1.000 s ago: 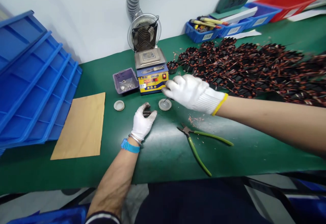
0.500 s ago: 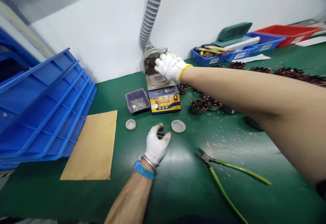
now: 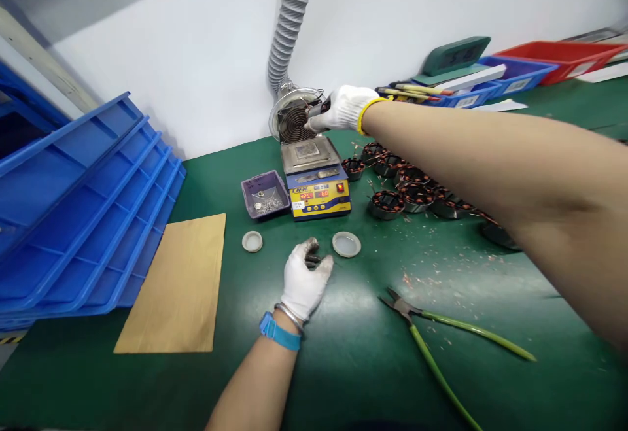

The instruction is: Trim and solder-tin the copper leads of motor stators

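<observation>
A green mat-covered workbench (image 3: 343, 365) filled the view, with a stack of big blue plastic trays (image 3: 83, 208) leaning at the far left and a flat sheet of brown card (image 3: 176, 280) lying near them. At the far middle stood a blue-and-yellow solder pot with a red digital display (image 3: 316, 179), a round wire-guarded fan on a grey ribbed hose (image 3: 293, 117) just behind it and a small purple tray of metal bits (image 3: 265, 194) touching its left side. To the right lay a cluster of dark copper-wound stator cores (image 3: 417, 189). The right hand (image 3: 343, 108), in a white knit glove, was stretched out above the pot by the fan, fingers pinched together on a small dark wound part (image 3: 316, 110); judged from this, the dipping step was in hand, and the next move would call for a steady descent with fingertips kept off the hot metal. The left hand (image 3: 305, 277) rested on the mat, fingers curled closed around another small dark part (image 3: 311, 258), between two shallow white round lids (image 3: 346, 244). Green-handled cutters (image 3: 441, 346) lay near right.
</observation>
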Demonstrator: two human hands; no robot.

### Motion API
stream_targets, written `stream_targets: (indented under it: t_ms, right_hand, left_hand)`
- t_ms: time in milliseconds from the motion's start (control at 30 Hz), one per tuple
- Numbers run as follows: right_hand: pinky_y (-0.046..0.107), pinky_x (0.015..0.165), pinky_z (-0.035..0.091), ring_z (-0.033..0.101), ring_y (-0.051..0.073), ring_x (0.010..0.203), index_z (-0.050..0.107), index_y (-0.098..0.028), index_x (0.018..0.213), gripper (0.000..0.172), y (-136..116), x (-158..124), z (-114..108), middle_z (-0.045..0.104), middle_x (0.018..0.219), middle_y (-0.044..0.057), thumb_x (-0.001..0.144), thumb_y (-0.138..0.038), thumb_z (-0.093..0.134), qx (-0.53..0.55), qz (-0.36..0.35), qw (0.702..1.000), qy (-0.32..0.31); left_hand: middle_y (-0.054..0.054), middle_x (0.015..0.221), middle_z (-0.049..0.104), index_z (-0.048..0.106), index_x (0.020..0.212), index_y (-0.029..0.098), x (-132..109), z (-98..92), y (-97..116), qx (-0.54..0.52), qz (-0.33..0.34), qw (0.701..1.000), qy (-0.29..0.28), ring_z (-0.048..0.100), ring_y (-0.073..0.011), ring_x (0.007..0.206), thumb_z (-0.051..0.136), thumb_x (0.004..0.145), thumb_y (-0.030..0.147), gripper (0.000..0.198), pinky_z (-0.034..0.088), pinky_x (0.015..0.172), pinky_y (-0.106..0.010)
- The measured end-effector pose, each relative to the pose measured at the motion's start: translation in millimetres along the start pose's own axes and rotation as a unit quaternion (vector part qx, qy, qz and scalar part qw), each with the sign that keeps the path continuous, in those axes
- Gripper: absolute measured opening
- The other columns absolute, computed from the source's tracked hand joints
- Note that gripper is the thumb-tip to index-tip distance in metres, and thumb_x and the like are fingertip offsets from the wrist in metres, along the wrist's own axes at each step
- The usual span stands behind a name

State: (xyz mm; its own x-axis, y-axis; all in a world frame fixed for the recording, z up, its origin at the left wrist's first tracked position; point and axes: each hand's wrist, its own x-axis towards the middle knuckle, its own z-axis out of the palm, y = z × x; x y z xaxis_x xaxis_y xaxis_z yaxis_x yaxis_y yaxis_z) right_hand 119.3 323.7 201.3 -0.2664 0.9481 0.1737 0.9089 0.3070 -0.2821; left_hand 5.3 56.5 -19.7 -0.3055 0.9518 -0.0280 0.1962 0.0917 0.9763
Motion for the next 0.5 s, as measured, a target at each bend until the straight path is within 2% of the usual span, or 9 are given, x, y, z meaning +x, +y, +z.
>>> stream_targets:
  t_ms: [133,200,267,333,400,500]
  right_hand:
    - [0.052,0.109,0.052,0.071,0.034,0.132,0.069,0.009,0.107,0.065,-1.7,-2.9,15.9,0.074,0.116,0.016,0.112,-0.055,0.058,0.040,0.030,0.999,0.003]
    - [0.051,0.109,0.054,0.072,0.029,0.132,0.072,0.004,0.117,0.058,-1.0,-4.7,29.4,0.075,0.122,0.016,0.116,-0.051,0.055,0.056,0.038,0.998,0.004]
    - [0.051,0.110,0.057,0.073,0.025,0.126,0.073,-0.005,0.127,0.046,0.5,-6.5,42.4,0.075,0.131,0.014,0.115,-0.047,0.063,0.072,0.044,0.996,0.007]
    - [0.052,0.111,0.059,0.073,0.024,0.123,0.073,-0.011,0.134,0.042,1.9,-8.4,51.9,0.073,0.139,0.013,0.110,-0.046,0.072,0.088,0.047,0.995,0.013]
    - [0.053,0.114,0.056,0.072,0.025,0.125,0.071,-0.008,0.134,0.046,2.6,-10.3,56.0,0.073,0.140,0.014,0.108,-0.045,0.075,0.109,0.051,0.993,0.021]
    - [0.050,0.115,0.054,0.072,0.026,0.124,0.070,0.000,0.124,0.060,3.7,-13.3,50.7,0.077,0.126,0.015,0.097,-0.051,0.087,0.157,0.057,0.985,0.034]
  left_hand:
    - [-0.015,0.116,0.085,0.079,0.121,0.013,0.4,0.2,-1.7,-0.005,0.001,1.000,-0.003,0.078,-0.0228,0.092,0.088,0.084,0.017,0.038,0.064,0.089,-0.038]
    - [-0.015,0.117,0.085,0.079,0.121,0.013,0.7,0.6,-2.7,-0.010,0.002,1.000,-0.003,0.078,-0.0227,0.093,0.087,0.084,0.017,0.038,0.064,0.089,-0.038]
    - [-0.015,0.116,0.085,0.080,0.120,0.013,0.9,1.0,-3.6,-0.015,0.001,1.000,-0.001,0.078,-0.0223,0.092,0.088,0.084,0.016,0.038,0.063,0.089,-0.037]
    - [-0.013,0.114,0.085,0.080,0.119,0.014,0.9,1.3,-4.1,-0.021,-0.002,1.000,0.003,0.077,-0.0218,0.090,0.088,0.083,0.016,0.037,0.063,0.088,-0.036]
    - [-0.012,0.112,0.085,0.081,0.117,0.015,0.9,1.5,-4.4,-0.028,-0.004,1.000,0.005,0.077,-0.0217,0.089,0.088,0.082,0.016,0.036,0.063,0.087,-0.036]
    - [-0.013,0.113,0.085,0.081,0.116,0.015,1.3,1.6,-4.6,-0.040,-0.003,0.999,0.008,0.077,-0.0224,0.091,0.088,0.081,0.017,0.036,0.062,0.088,-0.037]
